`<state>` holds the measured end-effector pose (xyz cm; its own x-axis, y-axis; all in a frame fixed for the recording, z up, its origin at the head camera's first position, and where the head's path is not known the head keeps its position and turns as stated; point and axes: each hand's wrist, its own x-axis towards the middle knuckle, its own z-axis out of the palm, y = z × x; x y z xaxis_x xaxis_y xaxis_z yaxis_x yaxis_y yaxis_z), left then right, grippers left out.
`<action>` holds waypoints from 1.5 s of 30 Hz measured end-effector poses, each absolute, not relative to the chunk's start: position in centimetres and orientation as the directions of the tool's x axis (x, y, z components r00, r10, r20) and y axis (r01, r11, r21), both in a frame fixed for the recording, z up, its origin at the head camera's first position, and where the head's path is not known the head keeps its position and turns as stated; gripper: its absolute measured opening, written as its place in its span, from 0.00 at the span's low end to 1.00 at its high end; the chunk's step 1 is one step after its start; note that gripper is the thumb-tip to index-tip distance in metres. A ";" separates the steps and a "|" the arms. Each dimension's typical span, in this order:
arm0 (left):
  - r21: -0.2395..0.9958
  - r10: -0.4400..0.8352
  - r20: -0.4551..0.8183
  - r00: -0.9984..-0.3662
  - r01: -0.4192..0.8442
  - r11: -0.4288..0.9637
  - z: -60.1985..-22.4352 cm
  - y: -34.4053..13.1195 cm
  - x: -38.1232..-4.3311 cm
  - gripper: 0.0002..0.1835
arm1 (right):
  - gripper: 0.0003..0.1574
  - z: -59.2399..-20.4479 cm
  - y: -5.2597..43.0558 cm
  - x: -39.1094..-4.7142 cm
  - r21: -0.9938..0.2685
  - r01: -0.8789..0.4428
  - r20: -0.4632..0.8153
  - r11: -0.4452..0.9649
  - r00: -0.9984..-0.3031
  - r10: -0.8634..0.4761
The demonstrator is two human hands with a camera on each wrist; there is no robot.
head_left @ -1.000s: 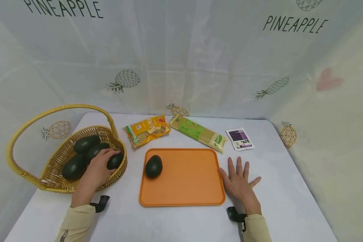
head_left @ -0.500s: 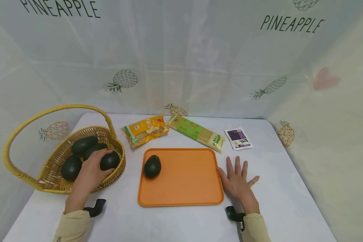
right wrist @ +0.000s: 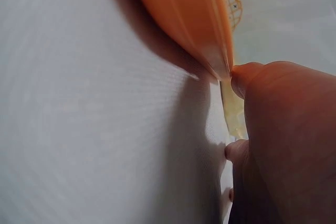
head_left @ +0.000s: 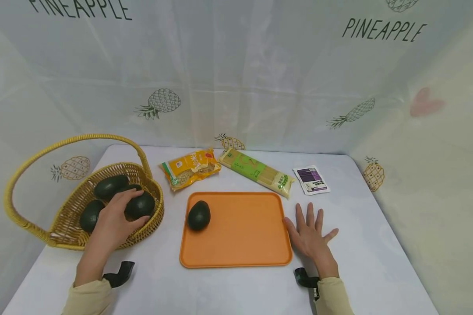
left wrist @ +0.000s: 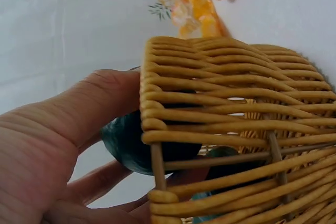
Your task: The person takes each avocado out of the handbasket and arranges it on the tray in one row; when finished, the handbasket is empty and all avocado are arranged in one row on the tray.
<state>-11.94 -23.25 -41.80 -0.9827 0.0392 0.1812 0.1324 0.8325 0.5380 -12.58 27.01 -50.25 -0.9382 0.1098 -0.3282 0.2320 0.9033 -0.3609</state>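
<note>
My left hand (head_left: 116,218) reaches over the near right rim of a yellow wicker basket (head_left: 65,238) and grips a dark green avocado (head_left: 140,204) between thumb and fingers. In the left wrist view this avocado (left wrist: 123,142) shows behind the basket's woven side (left wrist: 226,98), partly hidden by it. Several other avocados lie farther in, among them one at the left (head_left: 90,215) and one at the back (head_left: 111,187). Fingers spread, my right hand (head_left: 312,239) rests on the table, its thumb at the right edge of an orange tray (head_left: 240,236).
One avocado (head_left: 199,215) sits at the tray's left side. Behind the tray lie an orange food packet (head_left: 191,168), a long green-labelled noodle packet (head_left: 256,171) and a small white and purple sachet (head_left: 312,180). The basket's tall handle (head_left: 75,141) arches above its left part.
Within the basket, my left hand has drawn the avocado slightly up and to the left, and more of the fruit shows. My right hand stays in place beside the tray.
</note>
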 end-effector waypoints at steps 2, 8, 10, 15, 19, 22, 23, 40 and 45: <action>0.540 0.035 0.205 -0.978 0.143 0.829 -41.6 -23.1 -11.8 0.39 | 0.59 -50.2 27.0 -12.6 -0.364 0.232 -0.327 0.902 -0.939 0.109; 0.553 0.025 0.257 -0.966 0.168 0.816 -41.4 -22.5 -11.7 0.40 | 0.59 -50.3 27.0 -12.6 -0.369 0.228 -0.315 0.901 -0.943 0.110; 0.554 0.027 0.273 -0.961 0.181 0.812 -41.3 -22.3 -11.6 0.40 | 0.59 -50.3 27.0 -12.6 -0.371 0.228 -0.309 0.900 -0.944 0.112; 0.556 0.028 0.309 -0.951 0.204 0.806 -41.4 -21.8 -11.5 0.40 | 0.59 -50.3 27.1 -12.7 -0.369 0.226 -0.307 0.901 -0.945 0.111; 0.555 0.040 0.368 -0.929 0.254 0.792 -41.3 -21.2 -11.2 0.39 | 0.59 -50.4 27.1 -12.7 -0.361 0.229 -0.314 0.904 -0.943 0.114; 0.538 0.053 0.417 -0.907 0.294 0.790 -41.3 -20.8 -11.1 0.39 | 0.59 -50.4 27.1 -12.7 -0.362 0.234 -0.321 0.902 -0.940 0.115; 0.535 0.056 0.427 -0.903 0.302 0.789 -41.3 -20.6 -11.0 0.39 | 0.59 -50.4 27.1 -12.6 -0.363 0.236 -0.324 0.901 -0.939 0.115; 0.482 0.150 0.452 -0.879 0.382 0.789 -41.4 -18.2 -10.4 0.43 | 0.59 -50.4 26.8 -12.6 -0.364 0.243 -0.324 0.899 -0.938 0.122; 0.485 0.183 0.442 -0.878 0.406 0.775 -41.6 -17.1 -10.5 0.42 | 0.59 -50.3 26.9 -12.7 -0.359 0.239 -0.320 0.902 -0.939 0.121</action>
